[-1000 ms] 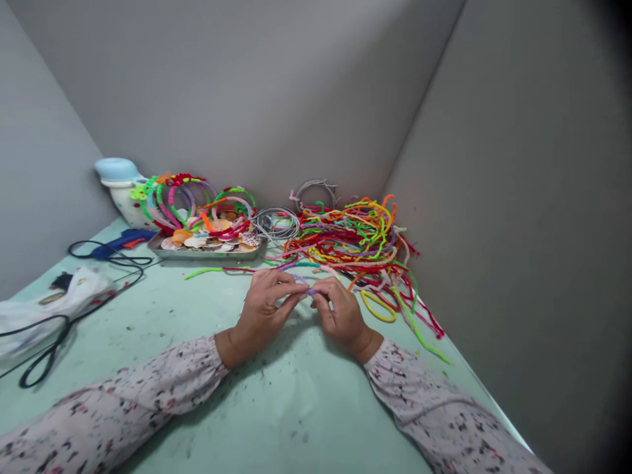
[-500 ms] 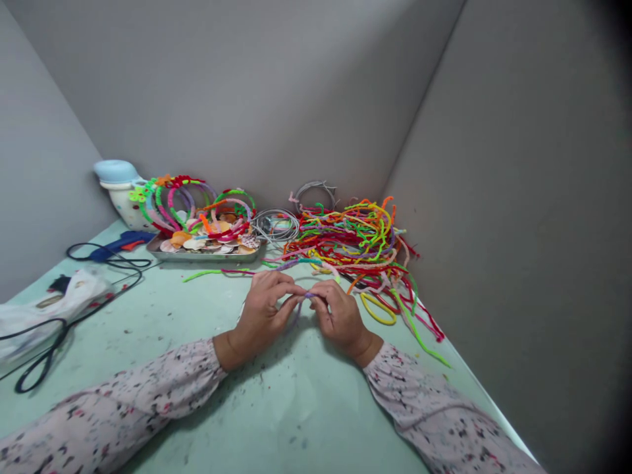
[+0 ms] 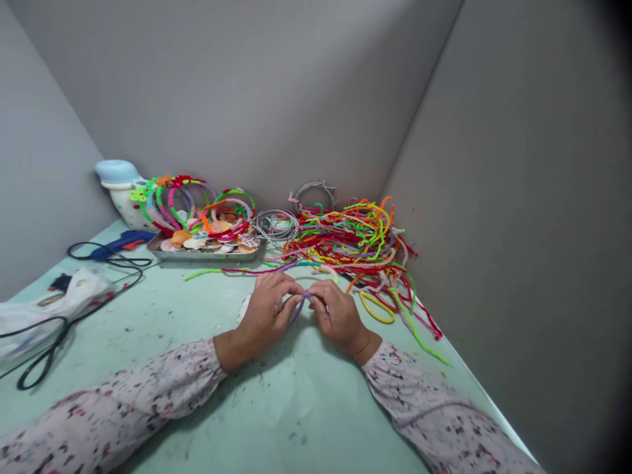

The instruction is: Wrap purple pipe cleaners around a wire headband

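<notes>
A purple pipe cleaner [image 3: 307, 295] is pinched between the fingertips of both hands, above the middle of the table. My left hand [image 3: 269, 306] is closed on it from the left, and one purple length curves down below those fingers. From the right, my right hand [image 3: 340, 313] pinches it close to the left fingertips. Just beyond the hands, a thin multicoloured strand [image 3: 257, 270] with green, dark pink, purple and teal stretches lies across the table. Part of a white thing [image 3: 243, 308] shows beside my left hand; its kind is hidden.
A metal tray [image 3: 205, 257] holds shells and fuzzy coloured hoops. Grey wire coils [image 3: 277, 225] lie beside a heap of pipe cleaners [image 3: 350, 234]. A blue-lidded cup [image 3: 118, 191], a blue-handled tool [image 3: 121, 245], a black cord [image 3: 64, 336] and a plastic bag [image 3: 79, 296] are at left.
The fingers have shifted slightly on the purple pipe cleaner, and its curved length shows more clearly below my left hand. Both hands stay in nearly the same place.
</notes>
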Motion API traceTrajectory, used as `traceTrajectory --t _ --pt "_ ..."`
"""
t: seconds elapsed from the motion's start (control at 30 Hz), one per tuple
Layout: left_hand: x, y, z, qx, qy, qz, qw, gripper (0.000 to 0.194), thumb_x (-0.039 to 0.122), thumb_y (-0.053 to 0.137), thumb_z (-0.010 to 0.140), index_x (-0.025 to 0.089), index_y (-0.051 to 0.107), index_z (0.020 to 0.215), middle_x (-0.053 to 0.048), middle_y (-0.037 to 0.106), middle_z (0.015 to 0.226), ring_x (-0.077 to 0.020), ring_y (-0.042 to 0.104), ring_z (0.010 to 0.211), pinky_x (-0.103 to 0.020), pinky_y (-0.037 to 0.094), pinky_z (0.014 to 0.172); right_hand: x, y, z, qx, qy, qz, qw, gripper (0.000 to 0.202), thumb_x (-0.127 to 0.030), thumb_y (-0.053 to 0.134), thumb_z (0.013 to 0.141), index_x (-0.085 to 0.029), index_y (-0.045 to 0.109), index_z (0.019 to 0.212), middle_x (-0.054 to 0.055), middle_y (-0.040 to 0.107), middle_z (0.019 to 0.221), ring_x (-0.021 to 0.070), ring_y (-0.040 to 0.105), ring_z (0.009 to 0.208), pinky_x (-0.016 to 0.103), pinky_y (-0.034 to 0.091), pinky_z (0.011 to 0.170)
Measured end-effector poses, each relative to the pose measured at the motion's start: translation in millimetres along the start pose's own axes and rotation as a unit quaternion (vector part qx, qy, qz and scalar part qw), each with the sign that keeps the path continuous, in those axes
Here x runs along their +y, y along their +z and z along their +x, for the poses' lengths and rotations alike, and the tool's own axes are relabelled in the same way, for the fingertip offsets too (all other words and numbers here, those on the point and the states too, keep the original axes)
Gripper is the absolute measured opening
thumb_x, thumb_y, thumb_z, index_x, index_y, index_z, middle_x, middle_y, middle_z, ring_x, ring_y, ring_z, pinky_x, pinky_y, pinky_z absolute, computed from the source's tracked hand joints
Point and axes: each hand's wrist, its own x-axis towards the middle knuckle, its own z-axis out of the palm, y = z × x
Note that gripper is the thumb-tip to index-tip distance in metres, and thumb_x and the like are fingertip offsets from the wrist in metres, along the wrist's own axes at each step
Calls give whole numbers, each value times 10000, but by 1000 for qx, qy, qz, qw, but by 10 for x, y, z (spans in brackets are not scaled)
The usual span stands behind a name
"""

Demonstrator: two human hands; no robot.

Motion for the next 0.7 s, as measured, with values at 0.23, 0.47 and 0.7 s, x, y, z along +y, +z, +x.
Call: traceTrajectory --t 0.23,0.47,0.7 --pt "10 -10 33 -38 -23 -18 999 142 238 474 921 176 589 866 -42 598 861 -196 528 868 -372 370 836 14 3 -9 -9 4 -11 1000 146 -168 429 919 -214 533 1011 71 617 893 192 613 862 328 546 692" --pt "3 -36 55 -43 -17 -37 998 137 242 480 926 192 603 889 -30 626 891 -190 523 891 -359 364 846 38 13 -16 -2 12 -3 1000 150 -166 424 924 -212 532 1018 73 613 912 193 614 880 338 554 709" --pt "29 -46 68 -59 -28 -20 998 205 269 437 940 178 591 839 -41 615 850 -194 514 857 -359 366 828 22 13 -4 -2 5 -12 1000 131 -172 424 929 -202 533 994 71 610 891 186 609 853 314 548 682"
